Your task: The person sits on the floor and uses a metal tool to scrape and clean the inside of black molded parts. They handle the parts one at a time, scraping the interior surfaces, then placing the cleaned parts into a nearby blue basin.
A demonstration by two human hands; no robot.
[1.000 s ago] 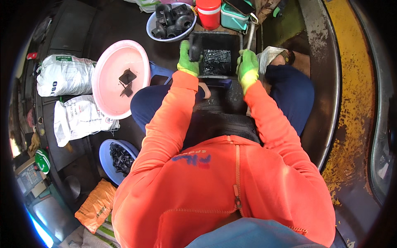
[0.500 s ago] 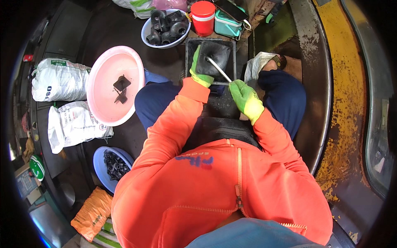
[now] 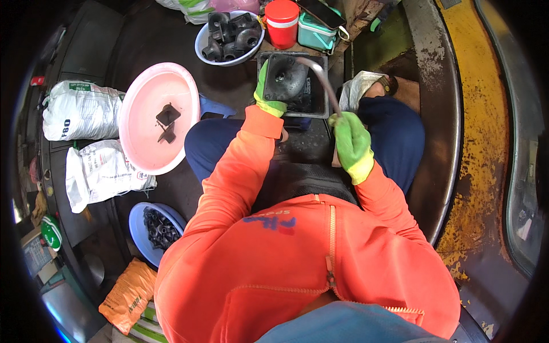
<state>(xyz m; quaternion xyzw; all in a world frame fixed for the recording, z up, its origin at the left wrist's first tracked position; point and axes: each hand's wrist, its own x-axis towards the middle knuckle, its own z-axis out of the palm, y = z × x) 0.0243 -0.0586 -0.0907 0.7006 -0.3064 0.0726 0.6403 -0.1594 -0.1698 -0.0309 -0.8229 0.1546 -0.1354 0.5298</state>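
Observation:
In a green and yellow glove, my left hand [image 3: 266, 96] is closed on the left side of a black funnel-shaped rubber part [image 3: 285, 81] with a square flange. The part is held over a black rectangular tray [image 3: 326, 94], its flange tilted up toward me. My right hand [image 3: 353, 140], gloved alike, is closed around a slim metal rod-like tool [image 3: 326, 82]. Motion makes that tool look bent, and its exact kind cannot be made out. Its far end is near the part's upper right edge, out of the funnel's hole.
Left of my legs, a pink basin [image 3: 132, 108] holds two black pieces. Behind it are white sacks [image 3: 83, 111]. A blue-rimmed basin [image 3: 200, 51] of black parts, a red jug [image 3: 281, 26] and a teal box [image 3: 314, 35] stand beyond the tray. Small black parts fill another blue basin [image 3: 137, 228].
The tool has come out of the funnel's hole and swung up and right with my right hand. My left hand has shifted slightly left and tilted the part.

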